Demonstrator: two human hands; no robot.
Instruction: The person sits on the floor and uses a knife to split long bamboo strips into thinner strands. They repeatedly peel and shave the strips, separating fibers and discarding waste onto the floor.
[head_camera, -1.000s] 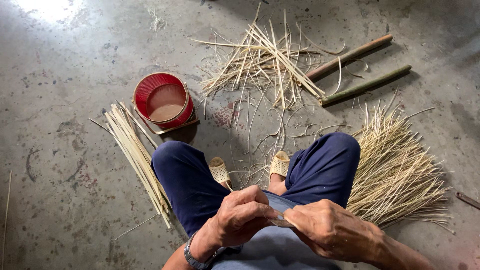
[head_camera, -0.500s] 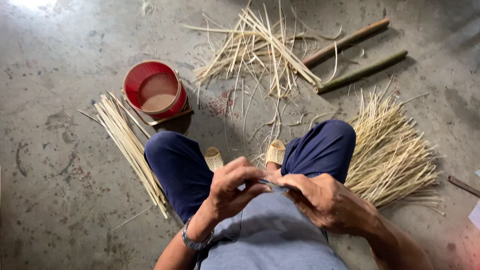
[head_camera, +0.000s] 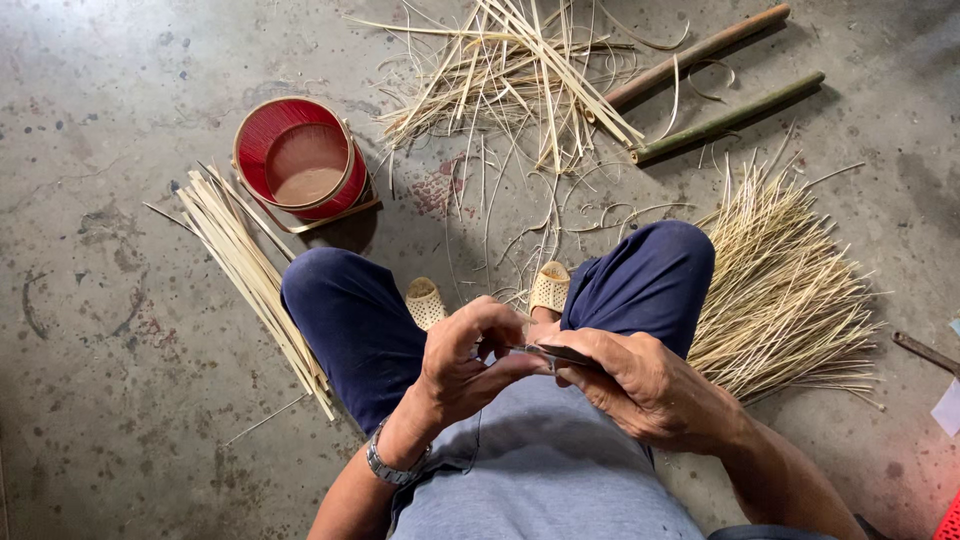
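Bamboo sliver pinched between both hands over the lap: left hand curled tight on it, right hand clamped around a small knife. Blade sits near fingertips; one slip could cut them.

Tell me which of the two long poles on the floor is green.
The green pole, lying nearer the fanned bundle of thin sticks; the other pole is brown.

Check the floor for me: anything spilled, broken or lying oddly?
Nothing looks broken. The loose strips at the top lie scattered and crisscrossed, with curled shavings trailing toward the feet, unlike the neat bundle on the left. The red basket stands upright.
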